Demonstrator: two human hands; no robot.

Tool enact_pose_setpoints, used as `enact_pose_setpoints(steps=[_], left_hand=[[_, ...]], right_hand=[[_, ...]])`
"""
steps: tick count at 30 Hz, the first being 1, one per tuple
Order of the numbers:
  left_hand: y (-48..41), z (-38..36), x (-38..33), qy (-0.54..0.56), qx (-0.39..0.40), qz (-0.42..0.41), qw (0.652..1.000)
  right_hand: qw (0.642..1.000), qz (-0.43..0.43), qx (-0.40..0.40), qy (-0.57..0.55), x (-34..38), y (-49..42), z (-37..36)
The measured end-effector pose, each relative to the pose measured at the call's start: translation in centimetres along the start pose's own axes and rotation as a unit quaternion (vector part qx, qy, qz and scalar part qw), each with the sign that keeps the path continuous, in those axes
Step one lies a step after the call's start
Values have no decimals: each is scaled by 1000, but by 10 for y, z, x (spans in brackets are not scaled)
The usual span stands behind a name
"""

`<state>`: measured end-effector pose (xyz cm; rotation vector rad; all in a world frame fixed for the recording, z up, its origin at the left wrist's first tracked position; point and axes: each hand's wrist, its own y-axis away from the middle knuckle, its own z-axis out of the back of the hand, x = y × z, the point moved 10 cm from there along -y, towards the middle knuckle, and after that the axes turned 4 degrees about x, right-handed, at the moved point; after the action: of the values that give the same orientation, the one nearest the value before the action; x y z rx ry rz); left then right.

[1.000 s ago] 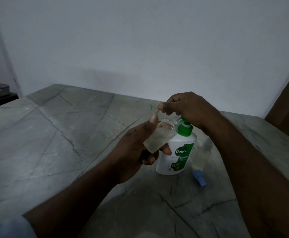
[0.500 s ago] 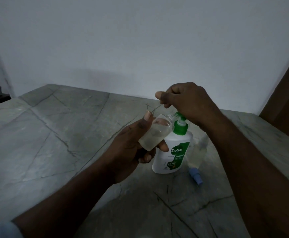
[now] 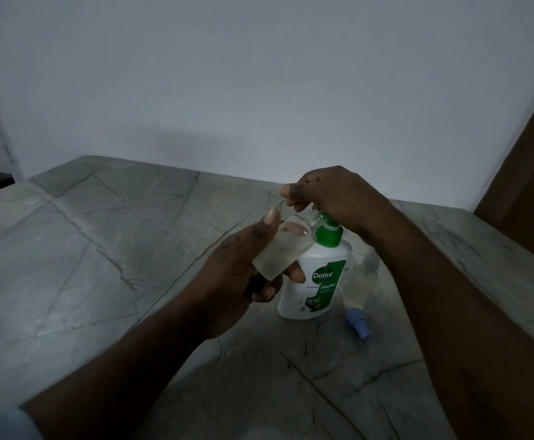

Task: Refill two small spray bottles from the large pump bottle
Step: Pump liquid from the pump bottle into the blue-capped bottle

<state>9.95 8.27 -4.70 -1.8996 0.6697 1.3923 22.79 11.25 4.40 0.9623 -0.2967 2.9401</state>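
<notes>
At centre-right of the grey stone tabletop [image 3: 100,265] we logged the large pump bottle [image 3: 316,281] standing upright: white body, green collar, "Dettol" label facing the cam.

Left grip [image 3: 243,274]: fingers and thumb were wrapped round the small spray bottle [image 3: 283,249], holding it off the tabletop in front of the pump bottle's upper half. The bottle was tilted, base toward us and bare threaded neck up and to the right, next to the green collar. No cap was fitted. Its clear body looked pale and cloudy, and we could not read the fill level.

Right grip [image 3: 332,198]: it sat on top of the pump bottle, with curled fingers covering the pump head. A thin tube [image 3: 278,206] stuck out below the thumb, pinched there, and ran down-left toward the left thumb tip. We could not see what the tube joined.

A second spray bottle [image 3: 359,281] lay on its side just to the right of the pump bottle. Its blue spray head pointed toward us, and the far end was partly hidden behind the right forearm.

Bkgd: white wall [image 3: 259,90] and, at far right, a brown panel [image 3: 532,173].
</notes>
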Motion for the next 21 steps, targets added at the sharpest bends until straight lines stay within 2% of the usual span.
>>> enact_pose_setpoints(steps=[2, 6, 8, 14, 21], left_hand=[[0, 0, -1, -1, -3, 2, 1000], [0, -3, -5, 10, 2, -8, 1000], [0, -4, -6, 11, 4, -11, 1000], [0, -3, -7, 15, 7, -16, 1000], [-1, 1, 1, 12, -4, -6, 1000]], right_hand=[[1000, 5, -17, -1, 0, 1, 3], [992, 45, -120, -9, 6, 7, 28], [987, 64, -145, -3, 11, 10, 33], [998, 16, -64, -23, 2, 4, 18], [999, -14, 37, 7, -1, -1, -9]])
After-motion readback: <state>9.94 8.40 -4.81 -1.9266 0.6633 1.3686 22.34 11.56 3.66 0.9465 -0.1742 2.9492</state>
